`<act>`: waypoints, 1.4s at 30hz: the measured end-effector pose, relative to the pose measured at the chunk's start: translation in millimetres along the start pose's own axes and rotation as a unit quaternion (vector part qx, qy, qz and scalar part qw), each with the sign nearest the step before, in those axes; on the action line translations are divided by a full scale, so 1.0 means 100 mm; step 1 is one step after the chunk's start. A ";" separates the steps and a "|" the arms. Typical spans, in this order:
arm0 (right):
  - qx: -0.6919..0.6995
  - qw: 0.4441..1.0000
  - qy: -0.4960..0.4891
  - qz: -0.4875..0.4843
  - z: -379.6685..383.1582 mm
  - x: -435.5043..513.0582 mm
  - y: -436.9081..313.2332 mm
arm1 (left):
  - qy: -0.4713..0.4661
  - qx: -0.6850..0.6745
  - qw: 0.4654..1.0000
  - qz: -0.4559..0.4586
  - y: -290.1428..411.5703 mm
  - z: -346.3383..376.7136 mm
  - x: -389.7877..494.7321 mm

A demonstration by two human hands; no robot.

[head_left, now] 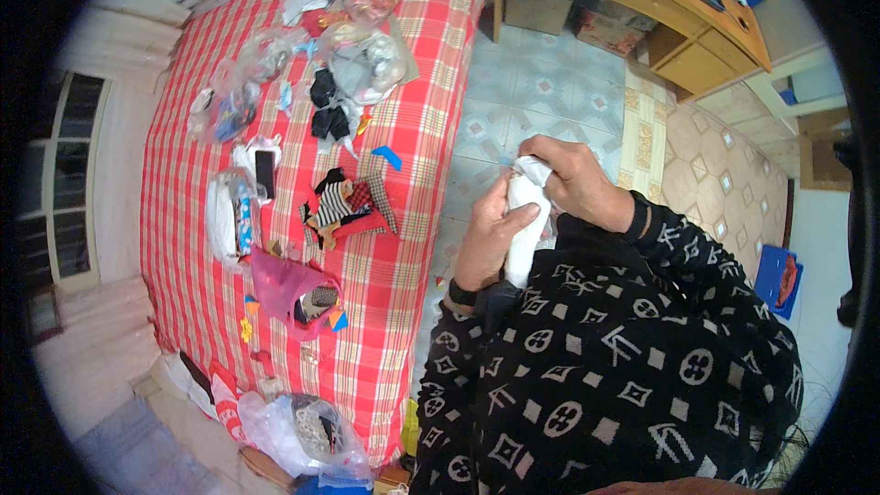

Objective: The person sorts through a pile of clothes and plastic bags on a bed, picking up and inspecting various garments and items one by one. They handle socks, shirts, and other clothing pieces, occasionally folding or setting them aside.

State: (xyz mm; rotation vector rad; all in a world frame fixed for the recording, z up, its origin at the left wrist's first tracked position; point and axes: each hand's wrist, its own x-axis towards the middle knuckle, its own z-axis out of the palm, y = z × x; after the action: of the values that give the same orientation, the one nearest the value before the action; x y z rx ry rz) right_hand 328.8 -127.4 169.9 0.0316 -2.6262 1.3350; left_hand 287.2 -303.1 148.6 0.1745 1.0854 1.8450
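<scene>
A long white bundle (526, 234), apparently rolled or stuffed cloth, is held upright in front of my dark patterned top. Around its middle wraps my left hand (487, 237), with the thumb laid across the front. At the upper end, my right hand (581, 179) grips the white fabric with bent fingers. Part of the bundle is hidden behind the fingers, and its lower tip reaches a black piece near my left wrist. Nearest on the bed, to the left, lies a pile of fabric scraps (350, 206), striped, checked and red.
A bed with a red plaid cover (412, 289) runs along the left. On it are a pink bag (289, 289), a dark phone (265, 174), a blue scrap (388, 157) and several clear plastic bags (364, 62). A wooden desk (694, 62) stands at upper right.
</scene>
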 end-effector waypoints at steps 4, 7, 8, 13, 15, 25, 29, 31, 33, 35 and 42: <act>0.006 0.999 -0.003 -0.050 -0.02 -0.05 0.01 | 0.116 -0.023 0.993 0.006 -0.08 -0.07 -0.01; -0.006 0.999 -0.028 0.038 -0.05 -0.12 -0.01 | 0.206 -0.060 0.975 0.052 -0.13 -0.16 -0.03; 0.004 1.000 -0.024 0.018 -0.04 -0.14 -0.02 | 0.225 -0.072 0.969 0.076 -0.15 -0.19 -0.02; 0.155 0.975 -0.098 0.126 -0.04 -0.16 -0.05 | 0.325 -0.091 0.936 0.096 -0.25 -0.38 0.02; 0.224 0.951 -0.069 0.202 -0.07 -0.13 -0.04 | 0.349 -0.098 0.925 0.113 -0.23 -0.48 0.00; 0.108 0.986 -0.071 0.107 0.03 -0.03 -0.04 | 0.157 0.058 0.962 0.216 0.03 -0.35 -0.30; 0.086 0.986 -0.141 0.004 0.07 -0.05 -0.10 | 0.029 0.145 0.984 0.095 -0.04 -0.46 -0.19; 0.057 0.990 -0.122 -0.044 0.07 -0.06 -0.11 | 0.039 0.215 0.972 0.085 -0.09 -0.51 -0.17; 0.030 0.989 -0.113 -0.089 0.08 -0.07 -0.13 | 0.063 0.318 0.942 0.089 -0.13 -0.52 -0.16; 0.014 0.985 -0.130 -0.116 0.09 -0.09 -0.14 | 0.067 0.304 0.938 0.150 -0.14 -0.51 -0.17; -0.010 0.974 -0.167 -0.153 0.14 -0.18 -0.15 | 0.034 0.269 0.952 0.145 -0.25 -0.54 -0.15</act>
State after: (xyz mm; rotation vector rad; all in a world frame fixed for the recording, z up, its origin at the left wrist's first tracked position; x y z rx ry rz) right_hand 346.1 -149.3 170.4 0.6853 -2.7460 1.2859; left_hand 282.5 -343.7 102.5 0.6210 1.6680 1.7726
